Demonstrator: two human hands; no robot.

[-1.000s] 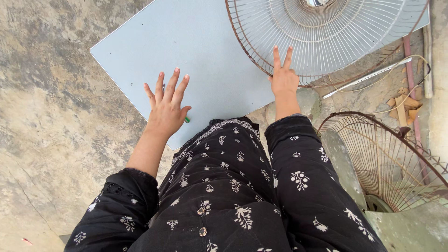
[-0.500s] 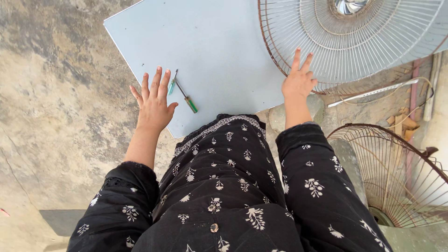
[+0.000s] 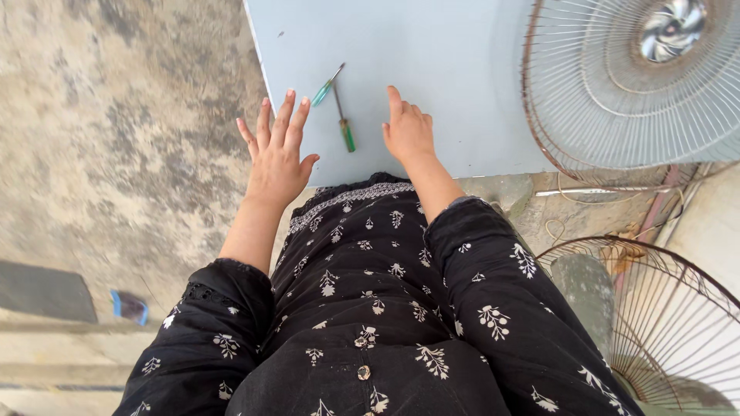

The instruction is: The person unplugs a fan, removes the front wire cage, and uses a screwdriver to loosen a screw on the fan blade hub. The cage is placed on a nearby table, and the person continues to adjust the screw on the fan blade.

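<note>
Two small screwdrivers lie on a pale blue board (image 3: 432, 46): one with a teal handle (image 3: 327, 85) and one with a green handle (image 3: 344, 123). My left hand (image 3: 276, 150) hovers flat at the board's left edge, fingers spread, holding nothing, just left of the screwdrivers. My right hand (image 3: 408, 131) rests on the board just right of the green-handled screwdriver, index finger pointing forward, the other fingers curled, holding nothing. A fan with a wire grille (image 3: 640, 85) lies on the board's right part.
A second wire fan grille (image 3: 663, 316) leans at the lower right beside a stone block (image 3: 582, 281). Cables and a metal rod (image 3: 601, 191) lie below the fan. Rough concrete floor (image 3: 116, 131) spreads to the left, with a small blue object (image 3: 129, 306).
The view has shifted right and closer. My right hand came off the fan grille and moved left onto the board beside the screwdrivers. My left hand stays open near the board's edge.
</note>
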